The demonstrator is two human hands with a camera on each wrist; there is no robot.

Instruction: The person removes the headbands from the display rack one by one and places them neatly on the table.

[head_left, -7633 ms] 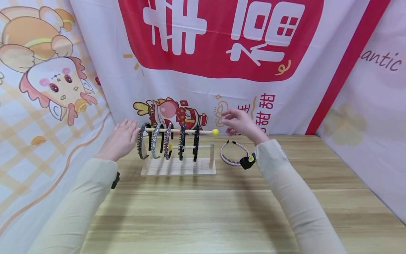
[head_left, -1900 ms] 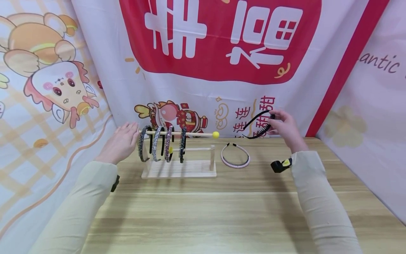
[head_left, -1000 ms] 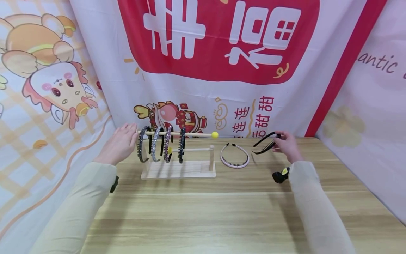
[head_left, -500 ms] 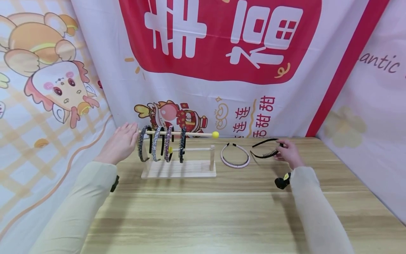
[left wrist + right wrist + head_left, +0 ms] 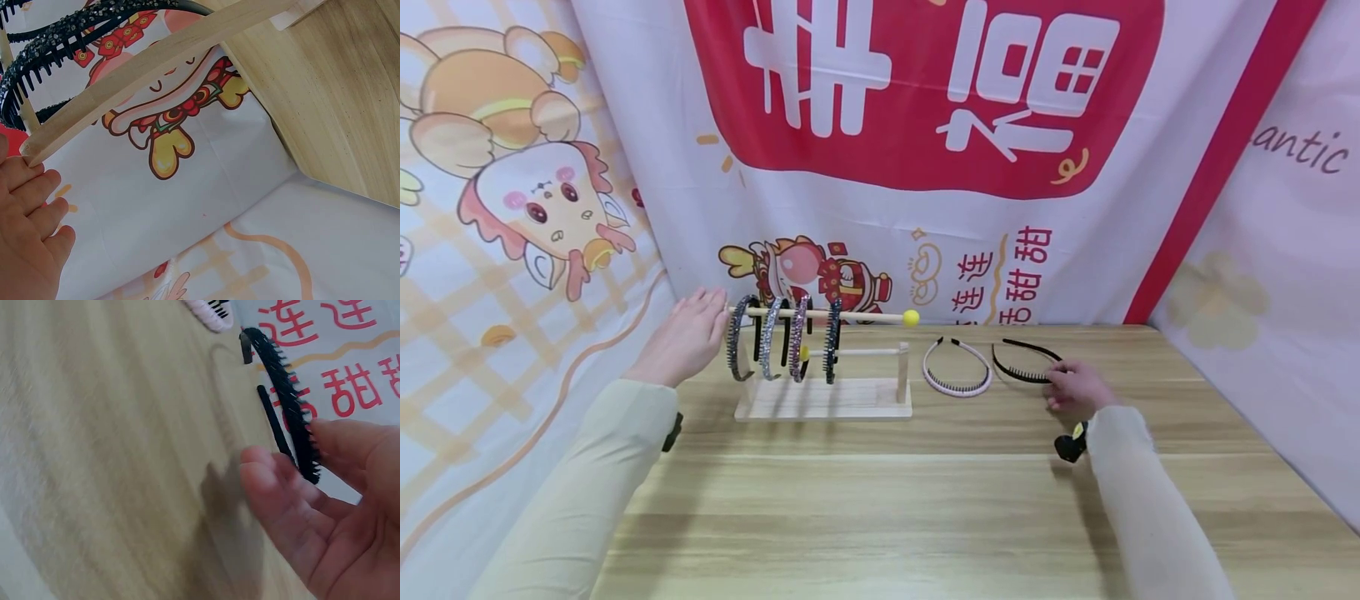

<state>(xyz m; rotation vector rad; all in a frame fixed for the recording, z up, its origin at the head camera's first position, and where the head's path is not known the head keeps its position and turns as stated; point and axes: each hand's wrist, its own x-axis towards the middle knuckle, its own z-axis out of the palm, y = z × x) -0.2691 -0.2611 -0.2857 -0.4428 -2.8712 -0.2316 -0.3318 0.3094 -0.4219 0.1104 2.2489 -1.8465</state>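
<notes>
Your right grip (image 5: 1078, 388) pinches the black headband (image 5: 1026, 377) by its curve, the open ends reaching left, at or just above the worktop (image 5: 880, 517). Farther left of that grip lies the pink headband (image 5: 958, 392). Your left grip (image 5: 681, 337), fingers extended, touches the wooden stand (image 5: 820, 402); the four sparkly headbands (image 5: 796, 346) on its bar hang just right of this grip.
</notes>
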